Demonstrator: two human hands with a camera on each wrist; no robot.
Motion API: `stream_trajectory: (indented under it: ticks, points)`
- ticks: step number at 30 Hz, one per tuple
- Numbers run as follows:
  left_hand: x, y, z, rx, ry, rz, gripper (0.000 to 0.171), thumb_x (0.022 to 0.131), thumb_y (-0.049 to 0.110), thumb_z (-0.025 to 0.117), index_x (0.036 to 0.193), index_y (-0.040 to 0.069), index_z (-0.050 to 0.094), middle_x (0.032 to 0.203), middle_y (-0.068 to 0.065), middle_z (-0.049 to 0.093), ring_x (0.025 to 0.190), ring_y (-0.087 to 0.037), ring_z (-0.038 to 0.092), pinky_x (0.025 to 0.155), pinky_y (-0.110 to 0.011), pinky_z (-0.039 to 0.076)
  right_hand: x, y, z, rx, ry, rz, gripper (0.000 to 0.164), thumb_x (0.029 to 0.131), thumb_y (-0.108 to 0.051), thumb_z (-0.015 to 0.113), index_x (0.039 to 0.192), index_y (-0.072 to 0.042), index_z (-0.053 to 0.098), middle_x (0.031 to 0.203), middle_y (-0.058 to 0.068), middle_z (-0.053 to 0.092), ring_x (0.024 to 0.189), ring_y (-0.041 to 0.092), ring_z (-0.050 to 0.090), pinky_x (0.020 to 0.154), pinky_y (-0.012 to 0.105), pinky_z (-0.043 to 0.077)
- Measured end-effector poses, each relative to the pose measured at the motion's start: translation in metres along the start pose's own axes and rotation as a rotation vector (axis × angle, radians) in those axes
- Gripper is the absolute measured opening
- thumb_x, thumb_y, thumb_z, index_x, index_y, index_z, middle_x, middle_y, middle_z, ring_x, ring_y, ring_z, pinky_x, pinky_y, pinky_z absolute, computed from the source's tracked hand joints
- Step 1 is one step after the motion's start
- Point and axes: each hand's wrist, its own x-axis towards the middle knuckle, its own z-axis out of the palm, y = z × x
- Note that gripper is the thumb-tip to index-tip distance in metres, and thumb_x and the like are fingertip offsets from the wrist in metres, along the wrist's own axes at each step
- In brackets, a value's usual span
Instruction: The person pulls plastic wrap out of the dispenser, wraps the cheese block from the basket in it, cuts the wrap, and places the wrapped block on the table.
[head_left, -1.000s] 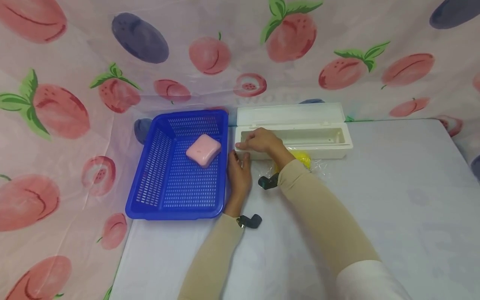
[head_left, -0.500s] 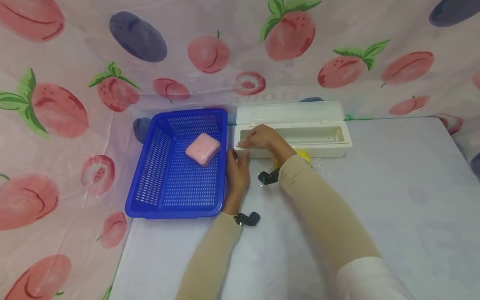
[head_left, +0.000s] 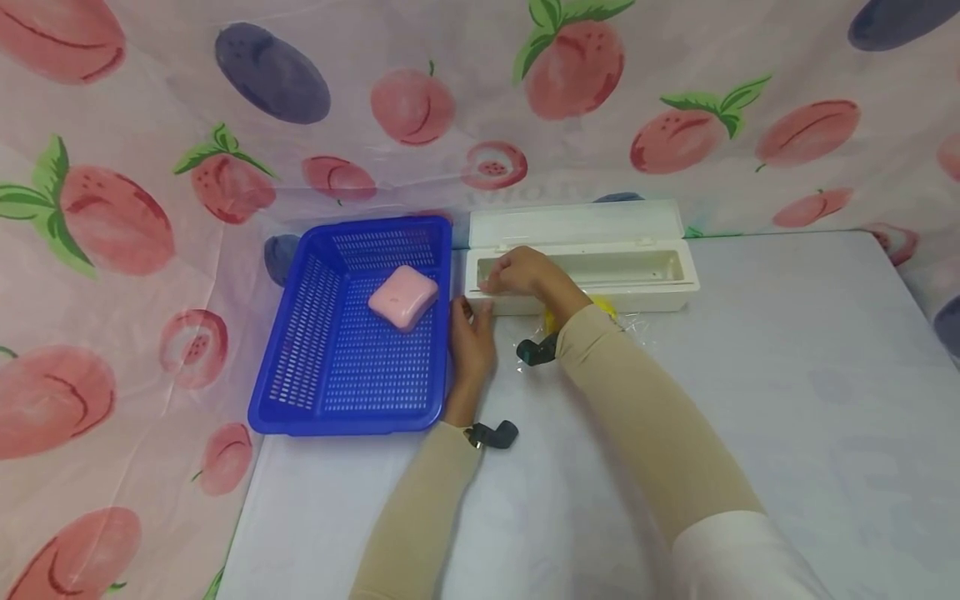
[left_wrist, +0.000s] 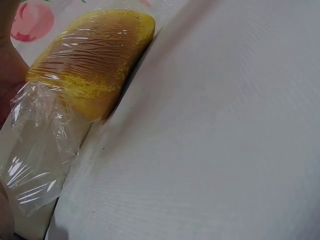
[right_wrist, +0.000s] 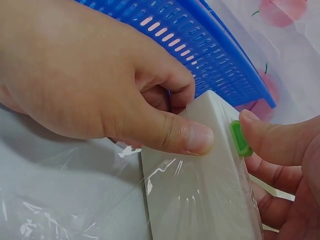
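Note:
My left hand [head_left: 473, 346] grips the front left corner of a long white cling film dispenser [head_left: 652, 298], its lid standing open. In the right wrist view its thumb presses the front face, over clear film. My right hand [head_left: 522, 273] is at the left end of the front rim, its thumb against a green slide cutter [right_wrist: 240, 138] and its other fingers curled behind. Against the dispenser's front lies a yellow-and-brown, loaf-like thing [left_wrist: 95, 55] wrapped in clear film [left_wrist: 37, 150]. My right forearm partly hides it in the head view.
Left of the dispenser stands a blue perforated basket [head_left: 345, 429], close beside my left hand. A pink rounded square case [head_left: 403, 297] lies in it. Behind hangs a fruit-print curtain [head_left: 570, 158]. A white cloth [head_left: 810, 400] covers the table.
My right hand has shifted slightly right along the dispenser's front rim. My left hand keeps its place at the corner, and the view has drifted a little.

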Motion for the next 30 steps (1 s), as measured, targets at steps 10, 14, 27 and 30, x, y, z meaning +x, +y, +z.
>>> stream_trajectory:
  ticks: [10,14,27,30]
  points:
    - [0.002,-0.0008,-0.0021,-0.002,0.013,-0.002,0.042,0.105,0.033,0.056,0.136,0.005,0.049,0.142,-0.02,0.057,0.137,-0.031,0.053,0.112,-0.04,0.047,-0.0005,-0.0018,-0.0027,0.013,-0.009,-0.001,0.028,0.09,-0.041,0.075,0.088,-0.012,0.072,0.093,0.001,0.064,0.094,0.021,0.055,0.079,0.032,0.043]
    - [0.0021,-0.0012,-0.0023,-0.012,0.011,0.014,0.042,0.105,0.031,0.056,0.136,0.002,0.049,0.141,-0.021,0.057,0.137,-0.031,0.053,0.112,-0.04,0.047,-0.0023,-0.0019,-0.0043,0.024,-0.02,0.011,0.029,0.091,-0.04,0.075,0.08,-0.014,0.067,0.08,-0.001,0.054,0.085,0.02,0.05,0.071,0.031,0.039]
    - [0.002,-0.0009,-0.0012,-0.033,0.013,0.024,0.039,0.104,0.021,0.059,0.135,-0.001,0.05,0.14,-0.025,0.058,0.136,-0.035,0.054,0.111,-0.045,0.047,-0.0025,0.0029,-0.0076,0.005,-0.019,-0.007,0.032,0.091,-0.039,0.074,0.074,-0.015,0.064,0.072,-0.003,0.05,0.081,0.02,0.05,0.07,0.03,0.038]
    - [0.0024,-0.0003,-0.0004,-0.042,0.012,0.021,0.039,0.104,0.022,0.059,0.135,-0.001,0.05,0.14,-0.025,0.058,0.136,-0.034,0.055,0.11,-0.044,0.048,-0.0035,0.0038,-0.0083,0.001,-0.005,-0.014,0.033,0.091,-0.039,0.075,0.071,-0.016,0.062,0.07,-0.004,0.05,0.081,0.02,0.05,0.07,0.031,0.038]
